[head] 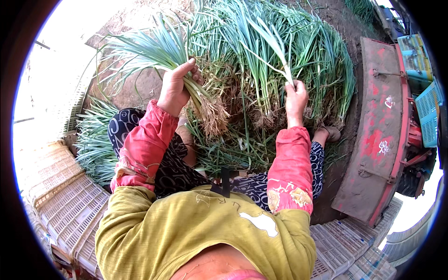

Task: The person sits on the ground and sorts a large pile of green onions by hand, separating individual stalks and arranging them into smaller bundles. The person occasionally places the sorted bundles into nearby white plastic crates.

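My left hand (180,84) is closed around a bunch of long-leaved green onion-like plants (157,52), whose pale roots hang down at its right. With thumb and fingers, my right hand (296,98) pinches the base of a single pale-stemmed plant (280,52), leaves pointing up and away. Beyond both hands lies a large heap of the same plants (315,52), with brown, matted roots on the near side. Loose green leaves (234,150) cover the ground between my legs. A smaller pile of plants (96,140) lies left of my knee.
Stacked pale plastic crates (73,199) stand at the lower left, and more crates (339,245) at the lower right. A muddy red metal panel (374,133) of some machine or vehicle runs along the right side, with blue crates (427,113) behind it.
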The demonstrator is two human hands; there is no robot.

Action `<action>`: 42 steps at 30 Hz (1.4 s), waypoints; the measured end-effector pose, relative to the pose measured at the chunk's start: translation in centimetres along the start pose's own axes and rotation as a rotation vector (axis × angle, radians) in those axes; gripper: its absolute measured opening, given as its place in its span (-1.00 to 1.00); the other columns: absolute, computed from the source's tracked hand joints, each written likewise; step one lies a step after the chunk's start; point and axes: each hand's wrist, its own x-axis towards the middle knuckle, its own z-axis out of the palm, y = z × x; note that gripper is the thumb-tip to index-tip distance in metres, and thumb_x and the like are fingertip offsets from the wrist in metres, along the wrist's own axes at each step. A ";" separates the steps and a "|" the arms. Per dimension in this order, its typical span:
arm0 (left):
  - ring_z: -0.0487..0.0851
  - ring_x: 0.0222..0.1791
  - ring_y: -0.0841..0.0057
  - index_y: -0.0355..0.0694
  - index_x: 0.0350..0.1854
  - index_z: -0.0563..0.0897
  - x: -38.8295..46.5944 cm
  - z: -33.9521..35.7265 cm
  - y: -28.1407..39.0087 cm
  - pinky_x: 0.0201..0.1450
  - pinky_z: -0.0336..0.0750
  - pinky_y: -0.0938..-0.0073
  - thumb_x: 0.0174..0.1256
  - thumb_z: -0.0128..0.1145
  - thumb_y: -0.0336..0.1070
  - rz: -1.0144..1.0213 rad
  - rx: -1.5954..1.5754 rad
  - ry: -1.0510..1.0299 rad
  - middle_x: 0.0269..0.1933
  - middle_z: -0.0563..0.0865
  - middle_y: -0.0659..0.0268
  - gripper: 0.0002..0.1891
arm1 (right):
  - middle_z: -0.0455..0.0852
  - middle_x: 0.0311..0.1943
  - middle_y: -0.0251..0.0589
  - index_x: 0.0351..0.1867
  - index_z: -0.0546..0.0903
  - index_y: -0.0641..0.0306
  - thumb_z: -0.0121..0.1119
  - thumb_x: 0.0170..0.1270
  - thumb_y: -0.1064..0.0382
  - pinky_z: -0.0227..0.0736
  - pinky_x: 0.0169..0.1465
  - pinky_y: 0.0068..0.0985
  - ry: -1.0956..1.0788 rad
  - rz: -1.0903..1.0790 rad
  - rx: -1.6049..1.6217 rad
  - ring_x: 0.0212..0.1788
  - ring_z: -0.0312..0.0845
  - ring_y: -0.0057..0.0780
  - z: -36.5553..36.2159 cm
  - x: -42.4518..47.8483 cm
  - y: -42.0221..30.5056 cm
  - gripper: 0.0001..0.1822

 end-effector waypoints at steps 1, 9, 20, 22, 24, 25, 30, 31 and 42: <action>0.48 -0.56 0.56 -0.26 -0.28 0.52 -0.1 -0.1 -0.1 -0.46 0.44 0.44 0.14 0.23 -0.37 -0.005 -0.006 0.001 -0.50 0.52 0.35 -0.83 | 0.66 -0.45 -0.27 -0.23 0.55 0.29 0.16 0.24 0.27 0.39 -0.54 -0.58 0.013 -0.022 0.260 -0.60 0.47 -0.66 -0.7 -0.3 -1.6 -0.84; 0.59 -0.50 0.55 -0.51 -0.13 0.54 -0.9 1.6 -3.0 -0.39 0.56 0.50 0.14 0.11 -0.48 -0.209 0.104 -0.009 -0.25 0.70 0.09 -0.74 | 0.61 -0.62 -0.14 -0.22 0.55 0.25 0.14 0.28 0.18 0.37 -0.59 -0.43 -0.183 -0.135 -0.176 -0.66 0.53 -0.33 1.3 -9.6 -2.8 -0.81; 0.60 -0.52 0.48 -0.34 -0.29 0.59 -3.5 0.2 -7.6 -0.38 0.56 0.43 0.06 0.17 -0.54 -0.352 0.313 -0.083 -0.44 0.64 0.25 -0.86 | 0.66 -0.17 -0.24 -0.04 0.57 0.35 -0.01 0.11 -0.45 0.41 -0.03 -0.58 -0.785 0.528 0.803 -0.14 0.54 -0.54 4.5 -15.2 -1.9 -0.19; 0.61 -0.51 0.47 -0.34 -0.28 0.58 -4.3 0.6 -8.3 -0.39 0.55 0.44 0.03 0.13 -0.59 -0.259 0.375 -0.104 -0.41 0.64 0.23 -0.83 | 0.65 -0.21 -0.26 -0.02 0.55 0.31 0.12 0.21 -0.22 0.45 -0.03 -0.57 -0.775 0.636 1.086 -0.16 0.56 -0.54 5.9 -13.9 -3.3 -0.41; 0.61 -0.51 0.46 -0.35 -0.28 0.57 -4.4 0.6 -8.3 -0.41 0.55 0.45 0.00 0.13 -0.62 -0.141 0.418 -0.093 -0.40 0.64 0.23 -0.81 | 0.64 -0.21 -0.19 -0.07 0.50 0.34 0.06 0.34 0.17 0.48 -0.02 -0.45 -0.527 0.614 1.314 -0.16 0.58 -0.41 8.4 -13.3 -2.2 -0.72; 0.61 -0.51 0.46 -0.35 -0.28 0.57 -4.3 0.4 -7.9 -0.42 0.55 0.45 -0.01 0.13 -0.63 -0.084 0.436 -0.084 -0.40 0.64 0.22 -0.80 | 0.63 -0.18 -0.15 -0.06 0.47 0.36 0.00 0.37 0.27 0.47 0.02 -0.39 -0.421 0.613 1.303 -0.14 0.57 -0.36 8.6 -13.3 -2.9 -0.78; 0.59 -0.55 0.48 -0.32 -0.33 0.58 -2.0 -1.3 -5.4 -0.46 0.51 0.48 0.03 0.21 -0.54 -0.042 0.271 0.076 -0.48 0.63 0.28 -0.86 | 0.36 -0.59 -0.44 -0.32 0.40 0.23 -0.06 0.41 0.21 0.45 -0.20 -0.41 -0.274 0.582 1.551 -0.51 0.34 -0.54 5.2 -16.2 -2.8 -0.84; 0.59 -0.55 0.47 -0.34 -0.35 0.59 -1.3 -1.7 -4.9 -0.46 0.51 0.47 0.04 0.21 -0.53 -0.044 0.258 0.108 -0.49 0.63 0.27 -0.89 | 0.28 -0.63 -0.48 -0.36 0.38 0.20 -0.06 0.41 0.21 0.42 -0.29 -0.45 -0.264 0.622 1.522 -0.56 0.25 -0.58 3.6 -17.2 -2.6 -0.83; 0.61 -0.39 0.33 -0.35 -0.28 0.54 -0.6 -0.6 -4.4 -0.21 0.56 0.24 0.09 0.15 -0.45 -0.098 -0.045 0.233 -0.38 0.63 0.17 -0.84 | 0.62 -0.08 0.05 -0.05 0.54 0.40 0.16 0.19 0.25 0.40 0.06 -0.36 -0.233 -0.086 -0.330 -0.01 0.53 -0.08 -2.4 -14.9 1.2 -0.67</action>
